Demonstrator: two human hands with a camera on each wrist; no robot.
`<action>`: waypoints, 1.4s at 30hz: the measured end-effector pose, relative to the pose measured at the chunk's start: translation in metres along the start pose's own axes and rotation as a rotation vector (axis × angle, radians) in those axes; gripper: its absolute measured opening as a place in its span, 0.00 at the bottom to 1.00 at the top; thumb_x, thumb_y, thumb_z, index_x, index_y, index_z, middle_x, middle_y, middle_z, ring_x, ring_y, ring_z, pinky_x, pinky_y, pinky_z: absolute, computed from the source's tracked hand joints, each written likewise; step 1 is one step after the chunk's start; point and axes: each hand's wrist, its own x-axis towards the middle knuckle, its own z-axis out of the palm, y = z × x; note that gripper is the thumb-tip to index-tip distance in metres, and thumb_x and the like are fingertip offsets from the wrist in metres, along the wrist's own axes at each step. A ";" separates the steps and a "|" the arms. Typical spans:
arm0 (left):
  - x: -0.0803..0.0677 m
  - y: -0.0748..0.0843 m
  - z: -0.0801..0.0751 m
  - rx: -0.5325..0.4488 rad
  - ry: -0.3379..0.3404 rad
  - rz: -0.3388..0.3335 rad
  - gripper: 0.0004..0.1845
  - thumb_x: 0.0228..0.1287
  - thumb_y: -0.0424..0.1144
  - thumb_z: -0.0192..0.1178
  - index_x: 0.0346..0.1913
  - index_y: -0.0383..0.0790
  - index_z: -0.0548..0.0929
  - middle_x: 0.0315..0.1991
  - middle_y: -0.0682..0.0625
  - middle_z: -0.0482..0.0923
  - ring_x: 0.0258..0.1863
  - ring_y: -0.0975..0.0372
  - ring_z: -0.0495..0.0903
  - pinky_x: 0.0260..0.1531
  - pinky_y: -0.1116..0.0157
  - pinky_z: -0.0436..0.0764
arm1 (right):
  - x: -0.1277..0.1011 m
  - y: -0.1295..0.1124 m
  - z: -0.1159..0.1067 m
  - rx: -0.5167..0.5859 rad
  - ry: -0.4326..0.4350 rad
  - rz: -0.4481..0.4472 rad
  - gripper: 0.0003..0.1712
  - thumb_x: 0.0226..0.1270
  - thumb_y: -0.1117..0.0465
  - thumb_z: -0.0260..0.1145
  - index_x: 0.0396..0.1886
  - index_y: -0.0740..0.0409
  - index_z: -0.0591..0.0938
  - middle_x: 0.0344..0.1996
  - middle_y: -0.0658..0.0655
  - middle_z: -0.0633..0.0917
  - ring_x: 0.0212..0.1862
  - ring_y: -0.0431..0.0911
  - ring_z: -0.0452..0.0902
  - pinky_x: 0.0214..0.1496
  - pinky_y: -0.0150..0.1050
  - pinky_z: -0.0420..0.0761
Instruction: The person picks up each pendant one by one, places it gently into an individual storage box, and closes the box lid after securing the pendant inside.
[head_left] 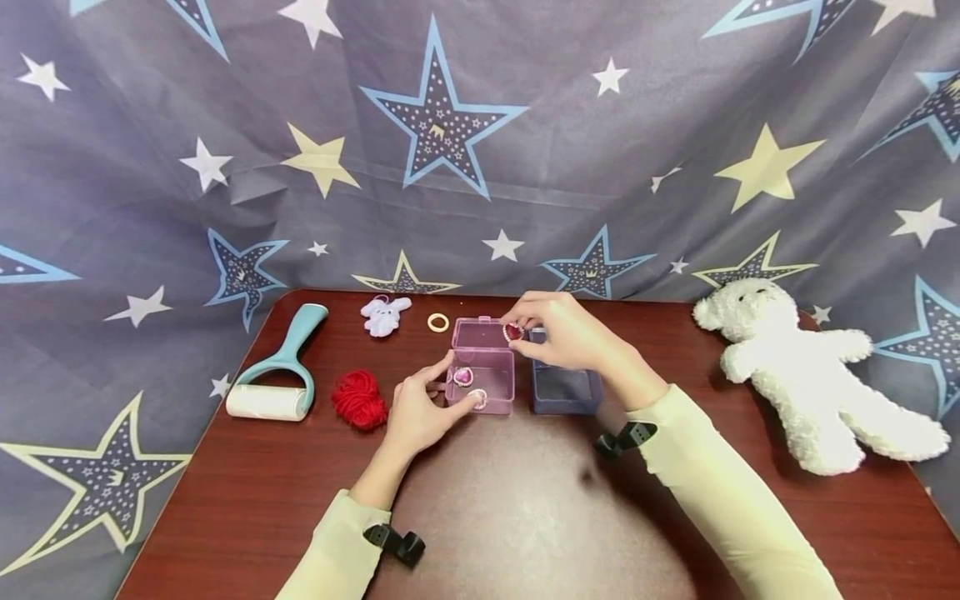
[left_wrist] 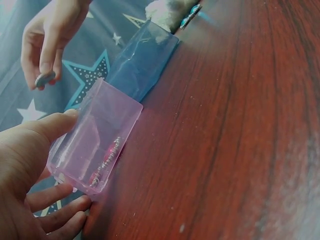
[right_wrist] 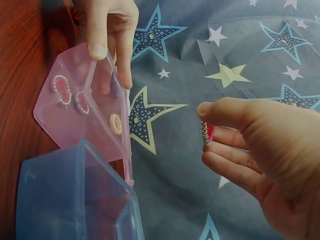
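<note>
My left hand [head_left: 420, 414] holds an open, see-through pink box [head_left: 499, 406] at its left side, with the thumb at the front and the fingers along the side. Inside lie two jewelled pieces with pale beaded rims, a pink heart-shaped one [head_left: 463, 377] and another [head_left: 477, 399] partly covered by my thumb. Above the box's raised lid, my right hand [head_left: 562, 329] pinches a red jewelled piece [head_left: 513, 332] between thumb and fingers. In the right wrist view its beaded rim [right_wrist: 205, 134] shows edge-on. An open blue box [head_left: 567, 407] stands just right of the pink one.
Left of the boxes lie red yarn [head_left: 360, 400], a lint roller [head_left: 268, 402], a small white plush toy [head_left: 384, 317] and a pale ring [head_left: 438, 322]. A white teddy bear [head_left: 795, 375] lies at the right. The left wrist view shows a turquoise beaded piece [left_wrist: 190, 17].
</note>
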 end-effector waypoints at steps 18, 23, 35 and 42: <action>0.000 -0.001 0.000 0.003 -0.005 0.008 0.44 0.51 0.55 0.84 0.73 0.50 0.81 0.63 0.46 0.87 0.44 0.57 0.92 0.43 0.56 0.89 | 0.007 0.002 0.026 0.076 -0.088 0.029 0.14 0.65 0.61 0.77 0.50 0.58 0.91 0.41 0.55 0.90 0.42 0.47 0.90 0.48 0.42 0.90; 0.000 -0.001 0.001 0.007 -0.002 0.010 0.44 0.51 0.55 0.84 0.72 0.49 0.81 0.61 0.44 0.88 0.43 0.57 0.93 0.44 0.55 0.89 | 0.008 0.004 0.033 0.086 -0.106 0.023 0.12 0.66 0.62 0.77 0.48 0.57 0.92 0.39 0.53 0.89 0.42 0.45 0.89 0.48 0.40 0.90; 0.000 -0.002 -0.001 0.026 -0.002 0.014 0.44 0.52 0.55 0.84 0.73 0.49 0.81 0.59 0.44 0.89 0.44 0.56 0.93 0.46 0.52 0.90 | 0.010 0.001 0.044 0.045 -0.171 -0.018 0.11 0.67 0.61 0.75 0.47 0.59 0.91 0.40 0.55 0.89 0.41 0.44 0.88 0.46 0.34 0.88; 0.001 -0.001 0.001 0.020 -0.001 0.020 0.43 0.52 0.54 0.84 0.72 0.49 0.81 0.59 0.44 0.89 0.43 0.56 0.93 0.45 0.53 0.90 | 0.008 -0.001 0.048 -0.003 -0.209 -0.041 0.13 0.66 0.63 0.76 0.48 0.62 0.90 0.40 0.56 0.90 0.40 0.45 0.87 0.47 0.35 0.87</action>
